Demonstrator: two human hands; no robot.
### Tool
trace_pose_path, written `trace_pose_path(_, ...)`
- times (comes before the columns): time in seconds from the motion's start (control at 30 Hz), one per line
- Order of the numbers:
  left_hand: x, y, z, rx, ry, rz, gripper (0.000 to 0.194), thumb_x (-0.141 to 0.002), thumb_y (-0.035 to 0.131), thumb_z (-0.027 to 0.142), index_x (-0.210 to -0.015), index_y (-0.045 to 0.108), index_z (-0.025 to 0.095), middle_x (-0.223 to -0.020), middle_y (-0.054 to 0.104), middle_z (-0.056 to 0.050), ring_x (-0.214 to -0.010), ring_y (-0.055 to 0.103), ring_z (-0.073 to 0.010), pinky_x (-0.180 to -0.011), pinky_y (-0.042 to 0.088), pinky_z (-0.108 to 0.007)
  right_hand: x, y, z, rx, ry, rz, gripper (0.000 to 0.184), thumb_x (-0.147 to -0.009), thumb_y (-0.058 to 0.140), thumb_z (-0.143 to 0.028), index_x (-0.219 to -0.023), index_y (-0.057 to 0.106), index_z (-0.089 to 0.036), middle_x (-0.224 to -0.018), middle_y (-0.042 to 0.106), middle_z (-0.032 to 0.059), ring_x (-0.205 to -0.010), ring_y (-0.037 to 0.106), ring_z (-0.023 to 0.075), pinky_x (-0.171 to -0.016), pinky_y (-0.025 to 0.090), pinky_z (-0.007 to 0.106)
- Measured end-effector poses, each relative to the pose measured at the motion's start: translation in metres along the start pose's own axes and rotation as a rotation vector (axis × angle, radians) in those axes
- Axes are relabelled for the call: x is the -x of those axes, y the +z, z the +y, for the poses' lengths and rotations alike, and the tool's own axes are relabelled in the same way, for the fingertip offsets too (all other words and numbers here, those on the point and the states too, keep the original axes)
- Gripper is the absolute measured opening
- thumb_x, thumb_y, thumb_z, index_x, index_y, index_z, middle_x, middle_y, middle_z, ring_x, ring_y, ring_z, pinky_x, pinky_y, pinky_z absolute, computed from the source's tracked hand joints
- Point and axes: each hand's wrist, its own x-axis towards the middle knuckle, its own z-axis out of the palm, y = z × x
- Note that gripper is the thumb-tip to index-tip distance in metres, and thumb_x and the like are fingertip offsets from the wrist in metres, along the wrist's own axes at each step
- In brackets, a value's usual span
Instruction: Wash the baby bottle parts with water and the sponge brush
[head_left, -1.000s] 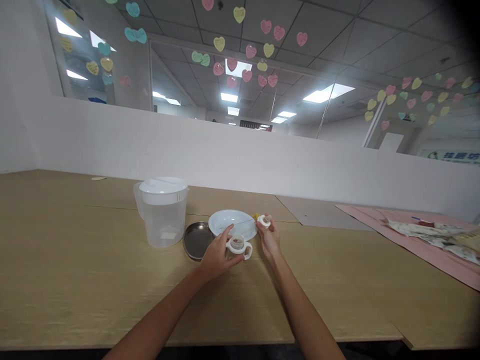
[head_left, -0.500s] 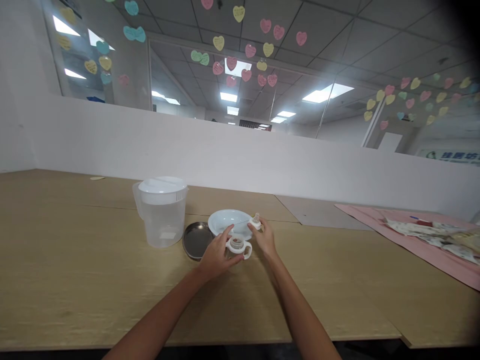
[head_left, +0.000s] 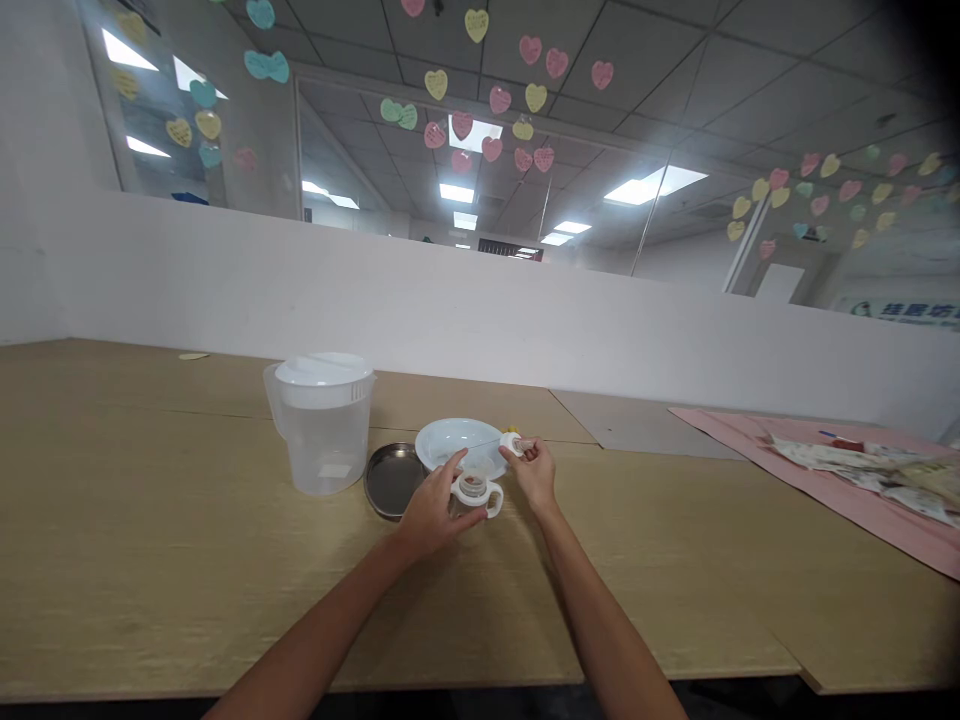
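My left hand (head_left: 433, 510) is wrapped around the left side of a baby bottle (head_left: 474, 492) with a white handled collar; its mouth is uncovered and faces up. Between the fingers of my right hand (head_left: 534, 474) is the bottle's white nipple cap (head_left: 511, 443), tipped on its side, with a thin straw-like line running left from it over the bowl. A pale blue-white bowl (head_left: 442, 437) sits just behind the bottle. To the left, a round dark metal dish (head_left: 393, 482) lies beside the bowl, partly behind my left hand.
A lidded translucent pitcher (head_left: 328, 430) holding clear liquid stands left of the metal dish. Something small and yellow (head_left: 513, 430) shows behind the cap. On the right, a pink cloth (head_left: 810, 490) carries crumpled material and a pen. A white wall (head_left: 465, 320) borders the table's back.
My right hand has turned the nipple cap from upright to sideways, with its underside now facing left. The left hand and the bottle have stayed in place.
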Motion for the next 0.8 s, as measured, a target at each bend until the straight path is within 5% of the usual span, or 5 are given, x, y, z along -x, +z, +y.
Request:
trace_pose_path(0.23, 0.0, 0.0, 0.0, -0.001, -0.004, -0.008, 0.079, -0.069, 0.058, 0.048, -0.133, 0.022, 0.02, -0.123, 0.047, -0.012, -0.108, 0.05, -0.0243, -0.09, 0.04, -0.038, 0.006, -0.003, -0.008, 0.275, -0.089, 0.024, 0.036, -0.057, 0.068, -0.036, -0.076, 0.042, -0.021, -0.081, 0.057, 0.0004, -0.071, 0.053, 0.0144, -0.067, 0.042, 0.027)
trace_pose_path(0.47, 0.0, 0.0, -0.001, -0.013, 0.03, 0.0, 0.076, -0.069, 0.058, 0.049, -0.132, 0.025, 0.018, -0.124, 0.047, -0.011, -0.108, 0.049, -0.0233, -0.09, 0.039, -0.036, 0.015, 0.005, -0.015, 0.146, -0.155, -0.292, 0.039, -0.065, 0.064, -0.033, -0.095, 0.041, -0.023, -0.103, 0.055, 0.003, -0.089, 0.054, 0.016, -0.079, 0.041, 0.029)
trace_pose_path(0.67, -0.001, -0.001, -0.001, -0.051, 0.047, -0.002, 0.075, -0.07, 0.057, 0.05, -0.131, 0.026, 0.017, -0.124, 0.047, -0.011, -0.111, 0.047, -0.0229, -0.092, 0.038, -0.035, 0.014, 0.0, -0.008, 0.395, -0.234, -0.436, 0.031, -0.07, 0.058, -0.033, -0.098, 0.047, -0.023, -0.091, 0.056, 0.0008, -0.078, 0.053, 0.0168, -0.075, 0.041, 0.03)
trace_pose_path(0.8, -0.001, -0.001, -0.001, -0.078, 0.051, 0.004, 0.073, -0.071, 0.056, 0.05, -0.13, 0.028, 0.017, -0.125, 0.047, -0.012, -0.113, 0.045, -0.0238, -0.093, 0.037, -0.036, 0.011, -0.002, -0.005, 0.577, -0.349, -0.465, 0.032, -0.078, 0.049, -0.035, -0.106, 0.049, -0.021, -0.101, 0.056, 0.004, -0.092, 0.051, 0.0196, -0.084, 0.039, 0.035)
